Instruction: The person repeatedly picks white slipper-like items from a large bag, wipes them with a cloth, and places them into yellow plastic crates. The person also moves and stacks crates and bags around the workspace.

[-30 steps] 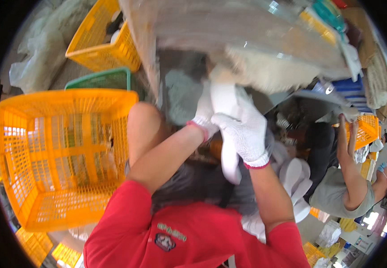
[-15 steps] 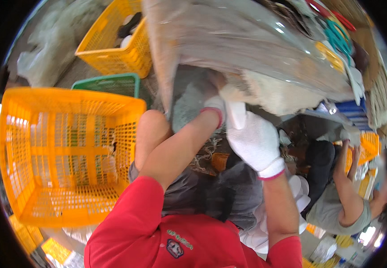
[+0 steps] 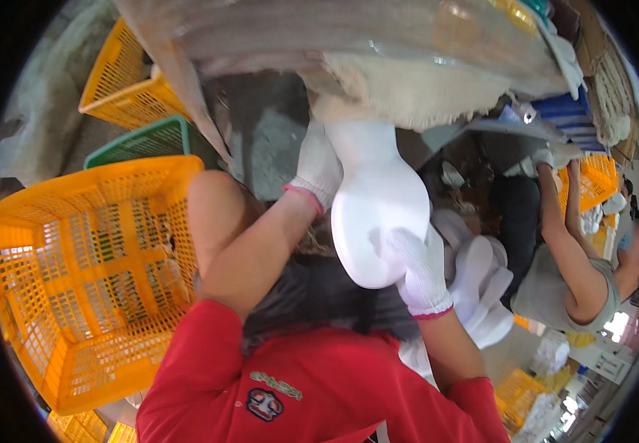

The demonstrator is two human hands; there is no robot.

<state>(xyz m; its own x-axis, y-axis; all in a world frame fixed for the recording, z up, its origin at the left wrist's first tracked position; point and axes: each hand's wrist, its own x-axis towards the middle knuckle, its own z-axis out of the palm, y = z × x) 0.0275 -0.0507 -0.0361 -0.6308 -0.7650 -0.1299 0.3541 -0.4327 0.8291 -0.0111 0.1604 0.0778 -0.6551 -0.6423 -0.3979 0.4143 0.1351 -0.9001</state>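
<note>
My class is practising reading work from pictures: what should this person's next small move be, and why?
Probably draw the white sole-shaped piece slightly back toward the body: its far end is out of sight at the cream cloth's edge, while the right hand grips the near end and the left hand is beside the far part.

from where I'm standing the bench is basically buried under cloudy plastic sheeting, with a frayed cream cloth flopping over the near edge and something yellow off right. floor on the left's got a yellow crate, a green crate and crumpled clear plastic.
</note>
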